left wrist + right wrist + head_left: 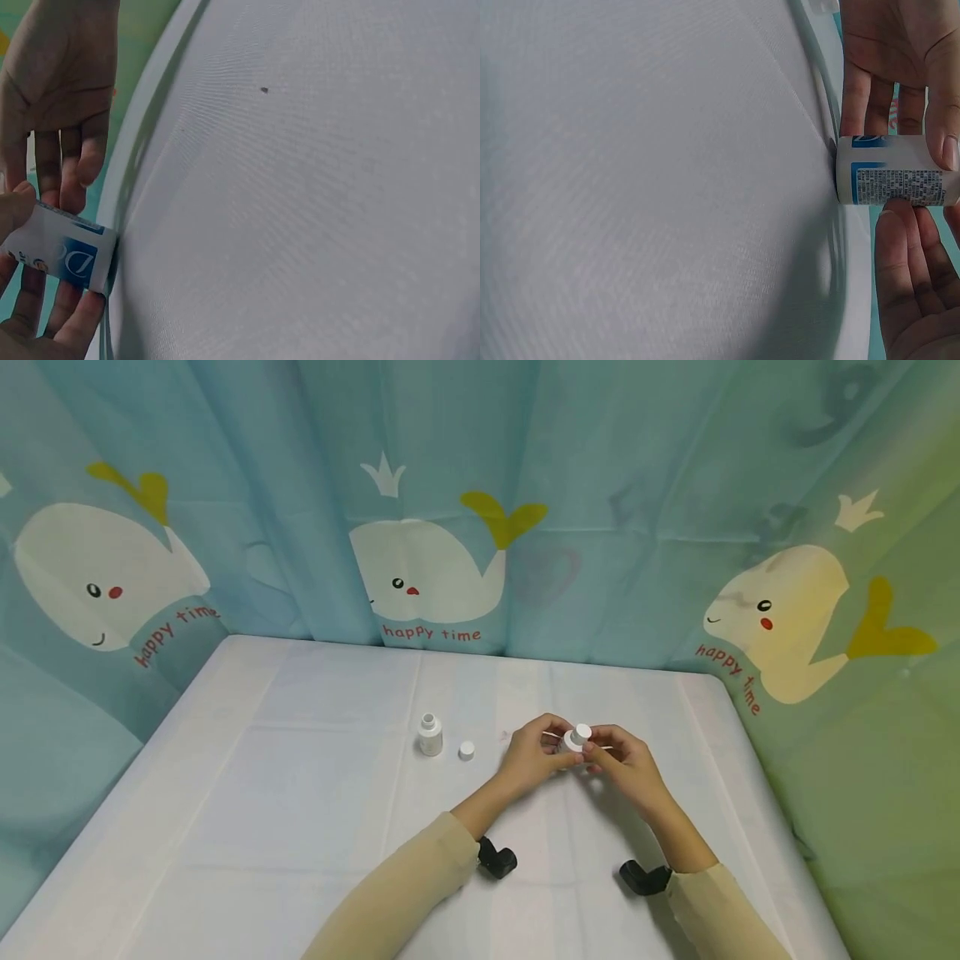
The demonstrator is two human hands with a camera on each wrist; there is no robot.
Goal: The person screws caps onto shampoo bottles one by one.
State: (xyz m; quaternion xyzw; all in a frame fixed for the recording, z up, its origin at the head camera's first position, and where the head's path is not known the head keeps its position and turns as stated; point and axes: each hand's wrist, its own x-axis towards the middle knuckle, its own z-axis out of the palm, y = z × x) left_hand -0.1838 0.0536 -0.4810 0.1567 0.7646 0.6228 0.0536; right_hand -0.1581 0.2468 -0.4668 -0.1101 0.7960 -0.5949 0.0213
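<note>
A small white pill bottle with its white cap on top is between both hands, upright and low over the table. My left hand grips its body from the left, thumb on the near side and fingers behind. On the other side, my right hand holds it with thumb and fingertips close below the cap. A blue and white label shows on the bottle in the left wrist view; its small print faces the right wrist view. The cap is outside both wrist views.
A second white bottle, uncapped, stands upright left of the hands. A loose white cap lies between it and my left hand. The white-covered table ends at a blue-green curtain with whale prints, at the back and sides.
</note>
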